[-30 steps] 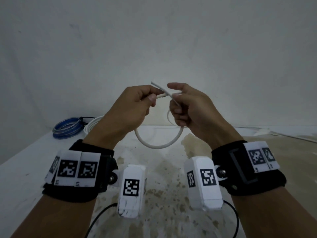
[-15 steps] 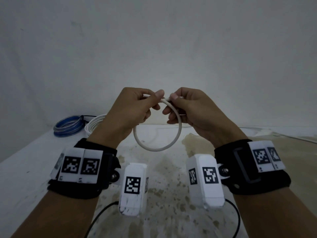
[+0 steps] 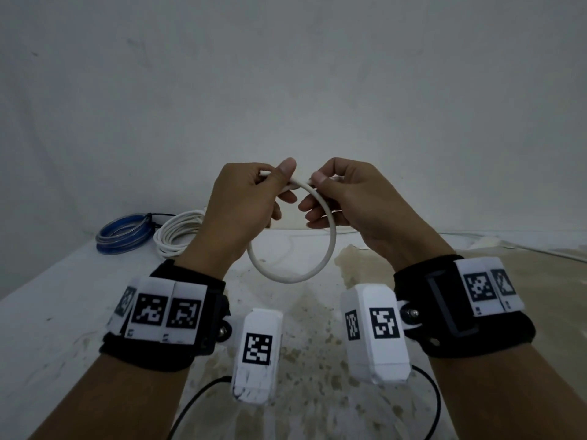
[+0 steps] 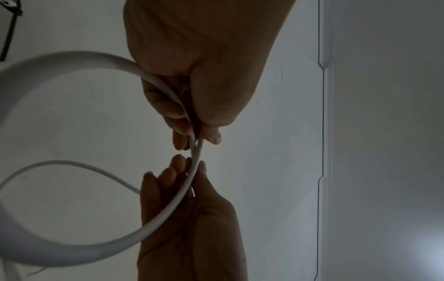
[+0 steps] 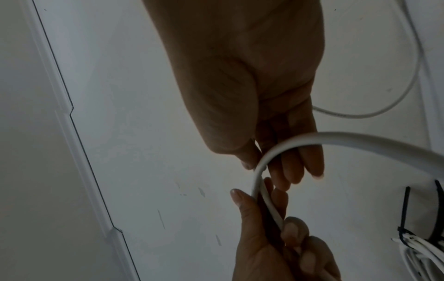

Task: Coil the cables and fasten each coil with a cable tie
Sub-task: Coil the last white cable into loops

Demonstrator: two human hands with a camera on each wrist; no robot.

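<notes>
White cable [image 3: 328, 249] hangs as one loop under both hands — left hand [image 3: 244, 204] pinching the top crossing, right hand [image 3: 352, 201] pinching just beside it. Beyond the left wrist, a white coil [image 3: 178, 233], seemingly tied, beside a blue coil [image 3: 122, 238].

White cable [image 3: 324, 249]: thick, round, bent into one loop that hangs upright between my hands, above the bench; its top, where the strands cross, sits in my two grips.
White coil [image 3: 178, 236]: several turns, lying flat at the bench's far left.
Blue coil [image 3: 122, 238]: flat, just left of the white coil, a black tie [image 3: 148, 217] round it.
</notes>
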